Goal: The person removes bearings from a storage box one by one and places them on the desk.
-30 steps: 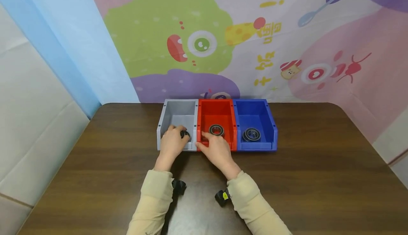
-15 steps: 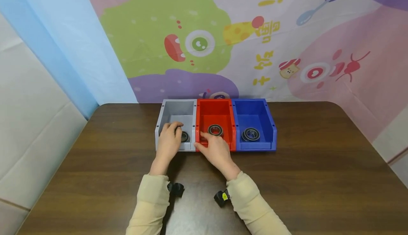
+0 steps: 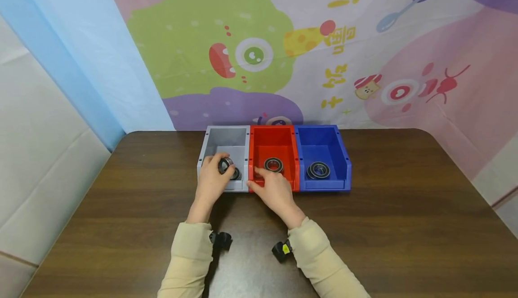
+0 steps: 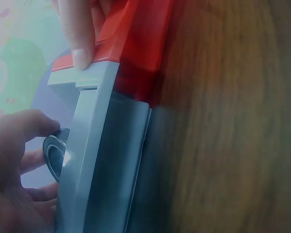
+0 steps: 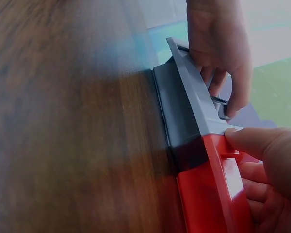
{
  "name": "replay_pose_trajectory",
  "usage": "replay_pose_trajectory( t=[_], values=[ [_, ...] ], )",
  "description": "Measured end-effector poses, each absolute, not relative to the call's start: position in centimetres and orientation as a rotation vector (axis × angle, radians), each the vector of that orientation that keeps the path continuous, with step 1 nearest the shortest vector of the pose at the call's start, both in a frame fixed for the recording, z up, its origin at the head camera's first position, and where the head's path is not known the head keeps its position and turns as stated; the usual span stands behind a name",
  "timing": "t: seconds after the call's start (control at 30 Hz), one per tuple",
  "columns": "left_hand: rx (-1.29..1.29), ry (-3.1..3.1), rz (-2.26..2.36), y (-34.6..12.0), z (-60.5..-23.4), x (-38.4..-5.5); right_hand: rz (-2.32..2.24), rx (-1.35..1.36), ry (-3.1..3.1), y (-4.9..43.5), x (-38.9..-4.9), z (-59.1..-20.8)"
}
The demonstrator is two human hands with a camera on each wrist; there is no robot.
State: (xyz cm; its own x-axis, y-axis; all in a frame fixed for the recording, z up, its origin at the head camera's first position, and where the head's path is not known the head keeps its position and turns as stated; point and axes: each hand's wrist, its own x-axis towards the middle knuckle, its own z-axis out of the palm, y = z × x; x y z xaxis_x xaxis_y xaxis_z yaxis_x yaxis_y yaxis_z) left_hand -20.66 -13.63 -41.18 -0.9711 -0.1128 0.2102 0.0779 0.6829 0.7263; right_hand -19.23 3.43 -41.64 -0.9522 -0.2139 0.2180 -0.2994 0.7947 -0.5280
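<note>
My left hand (image 3: 212, 176) pinches a ball bearing (image 3: 225, 165) between thumb and fingers, tilted up inside the grey bin (image 3: 230, 135). A second bearing (image 3: 236, 174) lies on that bin's floor, partly hidden by the thumb. In the left wrist view, a dark bearing ring (image 4: 52, 153) shows behind the grey front wall. My right hand (image 3: 277, 192) grips the front left corner of the red bin (image 3: 275, 137). Its thumb rests where the red and grey rims meet, and its fingers reach inside. Just beyond those fingers, another bearing (image 3: 274, 165) lies in the red bin.
A blue bin (image 3: 319, 135) adjoins the red one on the right, with what look like stacked bearings (image 3: 319, 170) near its front. The row stands at the back of the brown wooden table (image 3: 404, 208), against a cartoon-printed sheet (image 3: 315, 77).
My left hand shifts slightly left and lifts a bearing into a tilted pose, off the one still lying in the grey bin. My right hand keeps its place.
</note>
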Motion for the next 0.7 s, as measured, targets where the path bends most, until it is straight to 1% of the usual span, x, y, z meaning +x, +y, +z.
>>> replay_pose_trajectory(
  t=[0.33, 0.7],
  values=[
    [0.016, -2.636, -1.237, -13.7, -41.0, -20.6, 0.863, 0.388, -2.842, 3.5, -19.2, -41.7],
    [-0.027, -2.620, -1.129, -13.4, -39.6, -19.8, 0.879, 0.394, -2.847, 3.4, -19.3, -41.7]
  ],
)
